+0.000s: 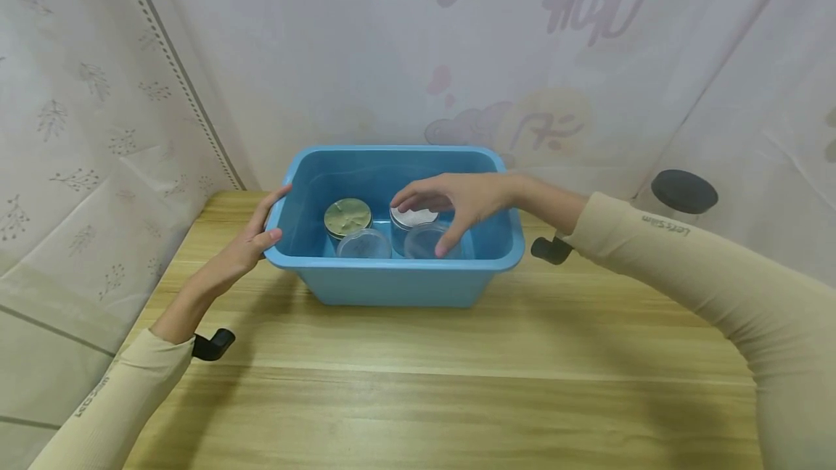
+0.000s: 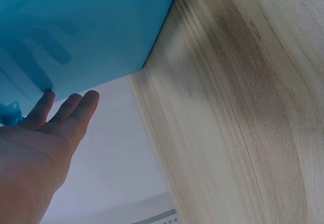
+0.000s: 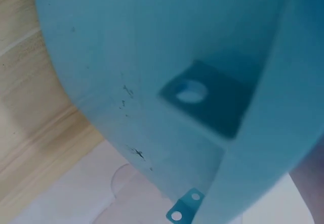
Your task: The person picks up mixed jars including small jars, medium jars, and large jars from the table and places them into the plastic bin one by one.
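Note:
A blue plastic bin (image 1: 395,281) stands on the wooden table. My left hand (image 1: 247,241) rests at its left rim, thumb and a fingertip touching the edge; in the left wrist view its fingers (image 2: 81,115) extend fairly straight beneath the rim. Inside the bin are a gold-lidded jar (image 1: 347,217), a silver-lidded jar (image 1: 418,219) and two round clear-topped containers, one at front left (image 1: 363,245), another at front right (image 1: 424,241). Over the right-hand pair arches my right hand (image 1: 466,198), thumb and fingers apart. Whether it touches a lid I cannot tell. The right wrist view shows only the bin's outer wall.
A round black-topped object (image 1: 684,191) stands at the right, behind my sleeve (image 1: 679,260). White printed cloth (image 1: 339,56) hangs behind and beside the table (image 1: 418,397). Under the bin's rim, holed blue tabs (image 3: 217,102) show in the right wrist view.

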Demonstrator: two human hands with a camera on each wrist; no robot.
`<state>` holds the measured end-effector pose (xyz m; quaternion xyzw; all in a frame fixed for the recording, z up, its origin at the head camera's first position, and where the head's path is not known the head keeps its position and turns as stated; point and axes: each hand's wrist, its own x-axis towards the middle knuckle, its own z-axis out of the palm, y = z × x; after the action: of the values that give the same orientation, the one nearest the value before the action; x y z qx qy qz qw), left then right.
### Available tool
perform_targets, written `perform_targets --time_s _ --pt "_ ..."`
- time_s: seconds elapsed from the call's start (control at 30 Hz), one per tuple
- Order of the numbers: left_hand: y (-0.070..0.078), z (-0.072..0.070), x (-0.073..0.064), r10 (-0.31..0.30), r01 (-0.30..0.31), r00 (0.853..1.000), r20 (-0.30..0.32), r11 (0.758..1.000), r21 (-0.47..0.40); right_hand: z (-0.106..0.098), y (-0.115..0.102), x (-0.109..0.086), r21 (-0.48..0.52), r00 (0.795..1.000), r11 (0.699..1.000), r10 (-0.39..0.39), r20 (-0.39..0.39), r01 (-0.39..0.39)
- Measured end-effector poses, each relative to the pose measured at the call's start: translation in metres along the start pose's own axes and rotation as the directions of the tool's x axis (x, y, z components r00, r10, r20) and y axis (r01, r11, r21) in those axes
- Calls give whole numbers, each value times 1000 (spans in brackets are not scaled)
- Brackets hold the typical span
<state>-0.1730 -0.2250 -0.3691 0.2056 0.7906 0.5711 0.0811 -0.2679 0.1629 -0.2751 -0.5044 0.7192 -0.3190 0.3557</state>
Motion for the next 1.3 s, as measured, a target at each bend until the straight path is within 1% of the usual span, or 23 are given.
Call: perform_targets --time_s 0.33,0.63,0.77,1.03,1.3 --pt "1 1 0 -10 10 1000 -7 1000 16 -5 -7 -4 7 1000 1000 -21 -18 21" --pt "1 2 0 -12 12 1000 -6 1000 0 -8 -8 -13 44 1000 999 1 -30 0" --pt "1 1 0 -15 15 1000 -8 1000 4 -9 -7 -15 51 999 999 0 -34 2" --pt "2 3 0 -16 16 1000 1 1000 -8 -10 -12 -24 46 997 999 -6 -76 10" --pt "2 2 0 -13 13 1000 -7 1000 14 -11 -14 -35 44 994 999 2 -110 3"
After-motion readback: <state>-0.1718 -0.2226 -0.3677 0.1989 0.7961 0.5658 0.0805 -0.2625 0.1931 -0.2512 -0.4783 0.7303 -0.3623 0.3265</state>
